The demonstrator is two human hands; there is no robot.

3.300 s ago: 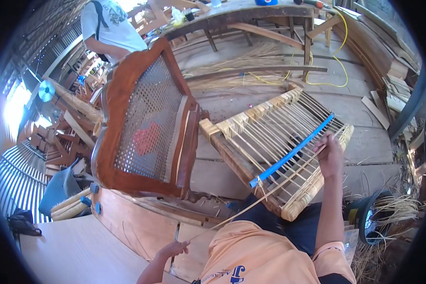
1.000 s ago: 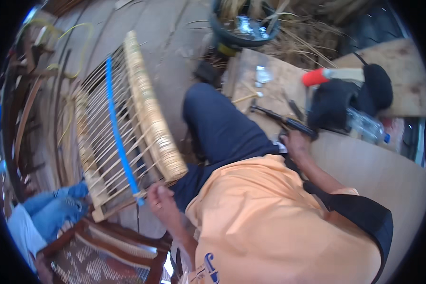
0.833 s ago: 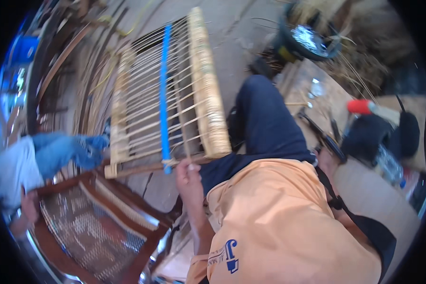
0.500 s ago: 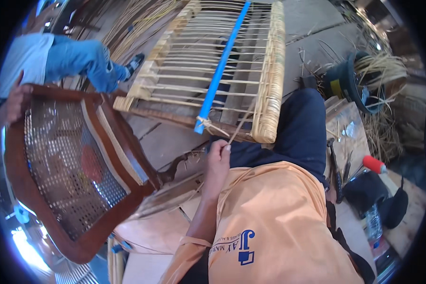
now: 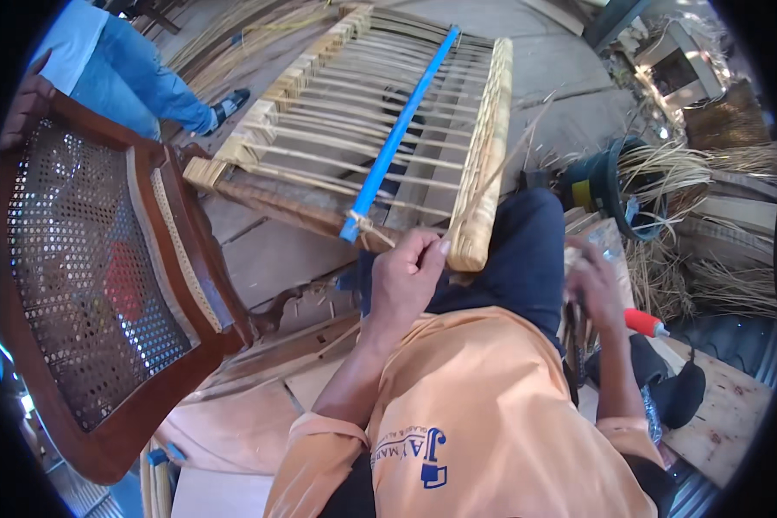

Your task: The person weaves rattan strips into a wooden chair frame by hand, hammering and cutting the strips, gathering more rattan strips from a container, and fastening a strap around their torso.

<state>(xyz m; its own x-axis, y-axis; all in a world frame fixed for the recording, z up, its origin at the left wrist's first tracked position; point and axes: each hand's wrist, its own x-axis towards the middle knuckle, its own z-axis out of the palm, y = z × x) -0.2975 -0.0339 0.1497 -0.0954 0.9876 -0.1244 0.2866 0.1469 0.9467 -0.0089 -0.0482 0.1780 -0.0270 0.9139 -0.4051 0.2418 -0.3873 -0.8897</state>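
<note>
Down at the near corner: from my remote seat I see the left hand (image 5: 406,281) pinching a thin, pale cane strand (image 5: 525,140) between thumb and forefinger
Right hand (image 5: 596,281): just right of the navy cloth trousers (image 5: 531,242), fingers curled and blurred; I cannot tell whether it grips anything
Strand: it slants outward past the thick, pale cane-wrapped rail (image 5: 485,164); I would pinch close to the corner and hold it taut and flat, since slack or a twist would likely make a loose turn
Frame: the rectangular brown wooden frame (image 5: 289,207) lies ahead of the trousers, pale cane lines spanning it
Strip: a long, flat, bright-blue strip (image 5: 406,129) crosses those lines; I would steer the strand clear of its tied end
Shirt: dark-blue lettering and emblem (image 5: 432,457) on the peach-orange cloth shirt (image 5: 492,371), partly legible
Bucket: yellow label (image 5: 582,192) on the round, dark-green bucket (image 5: 611,198), too small for me to read
</note>
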